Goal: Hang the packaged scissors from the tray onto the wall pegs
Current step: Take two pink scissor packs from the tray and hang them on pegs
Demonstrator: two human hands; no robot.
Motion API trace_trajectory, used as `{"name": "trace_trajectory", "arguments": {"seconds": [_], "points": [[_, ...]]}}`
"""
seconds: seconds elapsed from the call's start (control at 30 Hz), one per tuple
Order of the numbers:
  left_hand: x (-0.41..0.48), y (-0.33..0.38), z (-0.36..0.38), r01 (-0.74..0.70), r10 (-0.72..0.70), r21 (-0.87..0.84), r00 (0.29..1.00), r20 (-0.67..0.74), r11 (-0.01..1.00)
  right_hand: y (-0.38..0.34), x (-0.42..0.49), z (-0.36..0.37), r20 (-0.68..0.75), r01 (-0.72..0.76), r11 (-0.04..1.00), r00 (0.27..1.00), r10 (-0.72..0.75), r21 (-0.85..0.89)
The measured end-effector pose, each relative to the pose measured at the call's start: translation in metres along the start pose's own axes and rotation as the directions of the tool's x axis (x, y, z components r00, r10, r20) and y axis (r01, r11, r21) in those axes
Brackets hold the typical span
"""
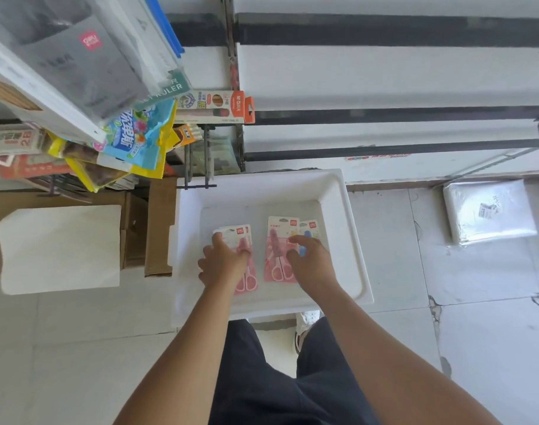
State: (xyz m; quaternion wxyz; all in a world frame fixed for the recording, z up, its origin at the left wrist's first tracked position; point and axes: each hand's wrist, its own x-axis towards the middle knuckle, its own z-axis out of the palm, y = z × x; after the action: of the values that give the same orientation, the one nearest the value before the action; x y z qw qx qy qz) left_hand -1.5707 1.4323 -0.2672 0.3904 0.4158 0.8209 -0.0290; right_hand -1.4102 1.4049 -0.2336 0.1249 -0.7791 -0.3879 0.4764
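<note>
A white tray (344, 228) sits on the floor below me and holds several packaged scissors. My left hand (223, 260) lies on a pink scissors pack (246, 271) at the tray's left, fingers curled over its top edge. My right hand (311, 259) rests with spread fingers over a blue scissors pack (309, 231), partly hidden beneath it. A second pink scissors pack (277, 256) lies between my hands, touched by my right thumb. Black wall pegs (197, 167) jut out just above the tray's far left corner.
Hanging stationery packs (139, 133) crowd the upper left. Cardboard boxes (157, 228) and a white sheet (59, 250) stand left of the tray. A wrapped white bundle (489, 213) lies on the tiled floor at right. The slatted wall (384, 72) has black grooves.
</note>
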Motion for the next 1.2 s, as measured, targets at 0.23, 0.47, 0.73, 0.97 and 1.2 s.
{"name": "trace_trajectory", "arguments": {"seconds": [0.23,0.47,0.73,0.97,1.2], "points": [[0.021,0.004,0.029,0.058,-0.057,0.026,0.997,-0.045,0.998,0.005,0.021,0.011,-0.001,-0.08,0.996,0.997,0.08,0.031],[0.015,-0.002,0.016,-0.184,0.124,-0.188,0.949,-0.29,0.965,0.004,0.032,0.017,-0.061,-0.147,0.989,0.987,0.148,0.011],[0.003,0.0,-0.008,-0.293,0.214,-0.525,0.954,-0.207,0.799,0.005,0.049,0.043,-0.065,-0.247,0.933,0.969,0.238,-0.261],[-0.008,0.002,-0.027,-0.343,0.297,-0.578,0.939,-0.176,0.741,0.001,0.064,0.063,-0.126,-0.215,0.95,0.974,0.19,-0.226],[-0.017,0.004,-0.045,-0.303,0.284,-0.607,0.95,-0.13,0.735,-0.005,0.055,0.032,-0.012,-0.101,0.899,0.993,0.117,0.425]]}}
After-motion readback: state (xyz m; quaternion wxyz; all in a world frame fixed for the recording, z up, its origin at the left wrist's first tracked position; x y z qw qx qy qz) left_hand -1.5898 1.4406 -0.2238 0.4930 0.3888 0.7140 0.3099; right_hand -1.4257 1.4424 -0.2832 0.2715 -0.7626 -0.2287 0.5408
